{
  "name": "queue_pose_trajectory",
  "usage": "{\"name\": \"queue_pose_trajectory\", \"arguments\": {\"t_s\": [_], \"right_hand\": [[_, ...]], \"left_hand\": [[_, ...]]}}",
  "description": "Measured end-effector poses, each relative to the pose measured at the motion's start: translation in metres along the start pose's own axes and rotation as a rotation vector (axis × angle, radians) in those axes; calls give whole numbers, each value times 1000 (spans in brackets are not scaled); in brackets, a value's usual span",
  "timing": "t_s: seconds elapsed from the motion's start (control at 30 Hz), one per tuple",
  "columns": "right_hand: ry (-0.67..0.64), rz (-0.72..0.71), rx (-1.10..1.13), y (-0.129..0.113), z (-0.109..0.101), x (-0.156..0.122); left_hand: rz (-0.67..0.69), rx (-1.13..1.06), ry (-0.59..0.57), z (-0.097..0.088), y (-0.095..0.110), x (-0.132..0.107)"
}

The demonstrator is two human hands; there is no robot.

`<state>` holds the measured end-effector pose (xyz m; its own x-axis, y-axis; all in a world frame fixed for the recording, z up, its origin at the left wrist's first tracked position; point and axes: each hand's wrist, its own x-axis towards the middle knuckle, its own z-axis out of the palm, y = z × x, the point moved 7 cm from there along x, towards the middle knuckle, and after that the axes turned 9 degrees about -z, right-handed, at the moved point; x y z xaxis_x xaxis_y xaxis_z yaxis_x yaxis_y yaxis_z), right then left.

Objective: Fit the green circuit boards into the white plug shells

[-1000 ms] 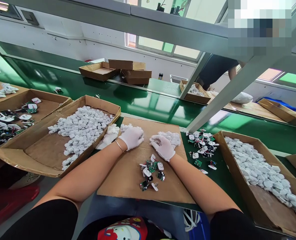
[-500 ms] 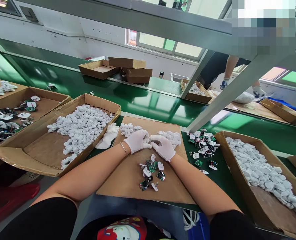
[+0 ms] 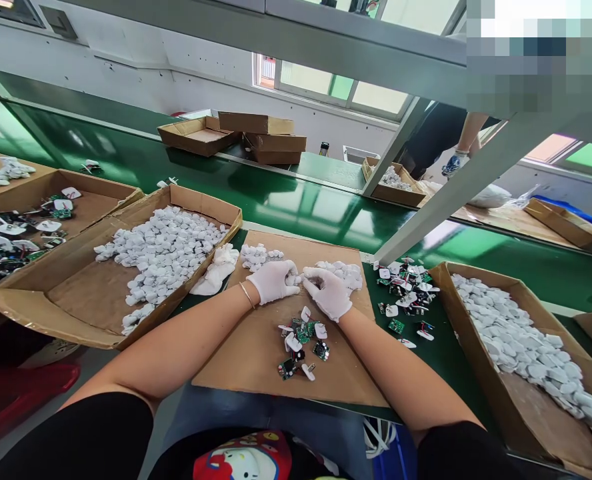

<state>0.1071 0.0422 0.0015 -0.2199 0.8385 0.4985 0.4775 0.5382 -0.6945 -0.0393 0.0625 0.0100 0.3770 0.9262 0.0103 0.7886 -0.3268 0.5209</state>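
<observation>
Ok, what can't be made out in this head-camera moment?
What sits inside the left hand and right hand: head view, hidden by the hands themselves.
Circuit board markings: head view, too small.
Co-worker's upper body: head view, hidden by the overhead beam.
Top right: head view, under a mosaic patch.

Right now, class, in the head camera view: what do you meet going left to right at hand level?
Cardboard tray of circuit boards, cardboard tray of white pieces, left hand, right hand, loose circuit boards on the green belt, cardboard box of white pieces
</observation>
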Motion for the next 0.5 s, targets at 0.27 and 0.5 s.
{"name": "queue_pose_trajectory", "arguments": {"t_s": [0.27,0.5], "right_hand": [[-91,97,208,-4,8,-3],[-103,139,169,7,10,-7]], "left_hand": [[-14,36,8,2,1,1],[26,28,-33,5,13,-5]]}}
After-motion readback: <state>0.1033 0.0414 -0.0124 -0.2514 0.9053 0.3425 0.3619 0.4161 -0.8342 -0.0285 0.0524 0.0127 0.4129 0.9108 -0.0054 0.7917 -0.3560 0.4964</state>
